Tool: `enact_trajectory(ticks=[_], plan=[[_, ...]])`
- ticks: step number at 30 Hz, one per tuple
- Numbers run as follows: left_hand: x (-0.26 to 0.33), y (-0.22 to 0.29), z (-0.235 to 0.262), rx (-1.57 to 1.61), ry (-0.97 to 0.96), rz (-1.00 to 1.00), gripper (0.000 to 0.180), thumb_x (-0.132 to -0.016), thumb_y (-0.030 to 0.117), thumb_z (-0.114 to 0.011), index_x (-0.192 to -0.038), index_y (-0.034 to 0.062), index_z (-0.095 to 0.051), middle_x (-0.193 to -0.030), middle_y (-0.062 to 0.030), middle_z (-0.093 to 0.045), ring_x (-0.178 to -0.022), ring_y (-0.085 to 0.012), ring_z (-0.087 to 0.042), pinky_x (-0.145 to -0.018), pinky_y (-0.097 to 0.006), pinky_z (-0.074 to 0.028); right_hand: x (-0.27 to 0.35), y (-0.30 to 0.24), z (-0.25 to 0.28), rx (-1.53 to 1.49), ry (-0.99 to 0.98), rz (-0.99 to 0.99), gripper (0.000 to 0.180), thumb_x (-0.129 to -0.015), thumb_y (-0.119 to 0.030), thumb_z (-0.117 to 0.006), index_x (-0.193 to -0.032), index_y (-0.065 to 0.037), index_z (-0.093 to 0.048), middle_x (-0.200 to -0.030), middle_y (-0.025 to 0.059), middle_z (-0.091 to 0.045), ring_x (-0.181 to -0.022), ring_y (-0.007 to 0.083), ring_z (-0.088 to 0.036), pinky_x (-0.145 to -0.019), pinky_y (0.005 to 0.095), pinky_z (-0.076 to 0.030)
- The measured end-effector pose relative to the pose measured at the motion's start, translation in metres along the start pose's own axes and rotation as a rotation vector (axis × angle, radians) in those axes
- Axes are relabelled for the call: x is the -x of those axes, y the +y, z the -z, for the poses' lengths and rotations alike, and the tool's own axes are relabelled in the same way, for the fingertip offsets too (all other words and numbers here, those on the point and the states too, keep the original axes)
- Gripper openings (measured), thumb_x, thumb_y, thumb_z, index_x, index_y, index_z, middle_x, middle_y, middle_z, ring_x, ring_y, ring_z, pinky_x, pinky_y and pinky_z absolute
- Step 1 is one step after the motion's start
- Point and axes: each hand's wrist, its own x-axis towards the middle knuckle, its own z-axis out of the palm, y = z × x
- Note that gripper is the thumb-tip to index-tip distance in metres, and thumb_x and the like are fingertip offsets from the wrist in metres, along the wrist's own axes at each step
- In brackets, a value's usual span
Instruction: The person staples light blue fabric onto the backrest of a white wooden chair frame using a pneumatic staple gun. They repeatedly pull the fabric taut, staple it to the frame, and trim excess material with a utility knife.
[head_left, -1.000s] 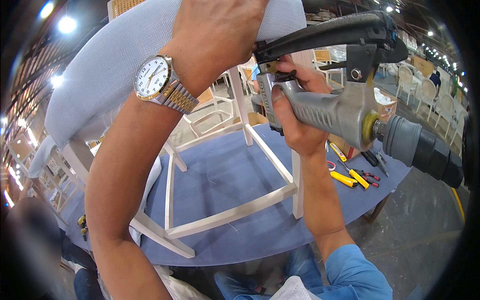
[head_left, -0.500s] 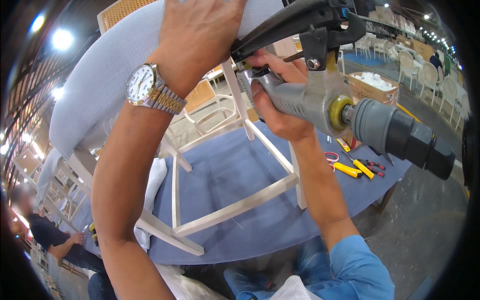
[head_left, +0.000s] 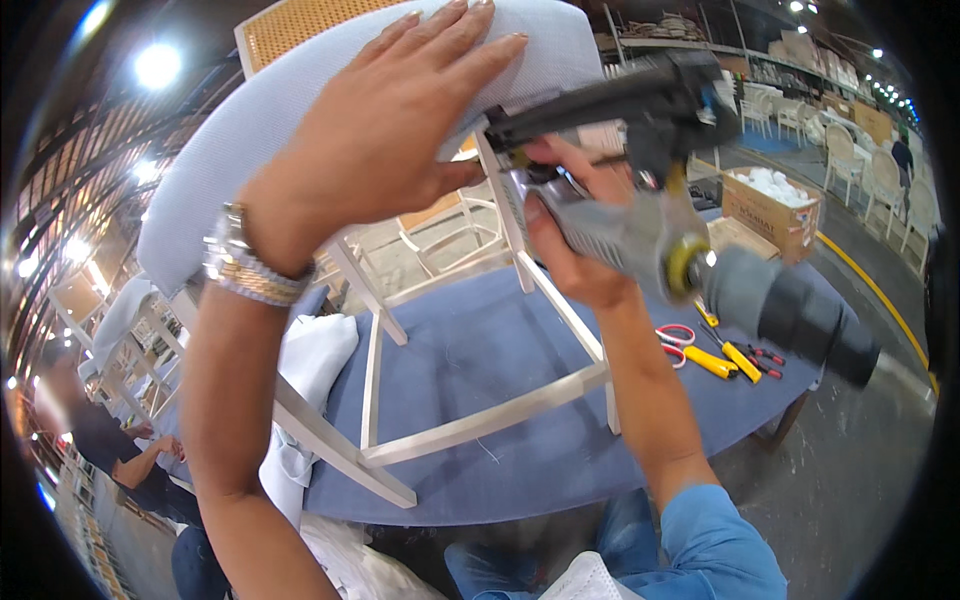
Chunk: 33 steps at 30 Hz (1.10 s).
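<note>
On my feed the chair stands on the blue-covered worktop (head_left: 520,480), its padded seat (head_left: 215,185) up toward the camera and its pale wooden frame (head_left: 490,415) below. The left hand (head_left: 395,125) lies with fingers spread over the pale fabric near the seat's edge, pressing rather than gripping, the thumb pointing down past the edge. The right hand (head_left: 580,255) is wrapped around the body of the air stapler (head_left: 640,235), whose dark nose reaches up beside the seat. That end is smeared by motion and partly in shadow, so I can't tell whether it touches the fabric or hangs just short.

I'd judge the stapler heavy and rigid, back-weighted by the thick coupling (head_left: 810,305); I'd want the full palm around the metal body, with the wrist firm against that tail pull. The seat looks soft on top, with a woven grip that shouldn't slide much; a flat palm suits it better than a pinch, which could pucker the cloth. The frame should be stiff but fairly light, so I'd take hold of a leg or rail to shift it. Right of the chair lie red-handled scissors (head_left: 676,352) and yellow-handled tools (head_left: 742,361).
</note>
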Motion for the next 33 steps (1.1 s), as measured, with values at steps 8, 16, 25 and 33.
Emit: enact_trajectory(ticks=[8, 16, 25, 33], plan=[[-0.065, -0.102, 0.031, 0.257, -0.451, 0.352, 0.068, -0.103, 0.058, -0.046, -0.152, 0.0109, -0.048, -0.165, -0.0189, -0.031, -0.154, -0.0348, -0.023, -0.127, -0.046, -0.019, 0.025, -0.021, 0.001, -0.526, 0.232, -0.343, 0.037, -0.088, -0.004, -0.067, -0.123, 0.006, -0.063, -0.125, 0.0197, -0.064, -0.115, 0.0243, -0.061, -0.104, 0.0356, -0.045], [-0.050, -0.058, 0.031, 0.548, -0.509, 0.335, 0.103, -0.085, 0.081, -0.057, -0.155, 0.0077, -0.041, -0.149, -0.0240, -0.051, -0.139, -0.0383, -0.048, -0.115, -0.044, -0.039, 0.022, -0.023, 0.008, -0.615, 0.186, -0.367, 0.036, -0.089, -0.004, -0.068, -0.124, 0.003, -0.062, -0.123, 0.0170, -0.064, -0.109, 0.0217, -0.062, -0.098, 0.0329, -0.048], [-0.013, -0.020, 0.009, -0.211, -0.167, 0.210, 0.101, -0.082, 0.064, -0.071, -0.154, 0.0004, -0.036, -0.122, -0.0319, -0.063, -0.108, -0.0434, -0.066, -0.095, -0.048, -0.052, 0.021, -0.035, -0.018, -0.581, 0.195, -0.419, 0.036, -0.087, -0.001, -0.068, -0.123, 0.002, -0.062, -0.120, 0.0182, -0.067, -0.106, 0.0228, -0.066, -0.096, 0.0334, -0.051], [-0.011, 0.014, 0.008, -0.308, -0.192, 0.317, 0.094, -0.083, 0.048, -0.079, -0.154, 0.0020, -0.037, -0.131, -0.0298, -0.058, -0.115, -0.0422, -0.060, -0.099, -0.049, -0.048, 0.011, -0.025, -0.032, -0.562, 0.282, -0.284, 0.035, -0.087, -0.002, -0.066, -0.121, 0.004, -0.064, -0.123, 0.0218, -0.067, -0.109, 0.0240, -0.067, -0.097, 0.0334, -0.050]])
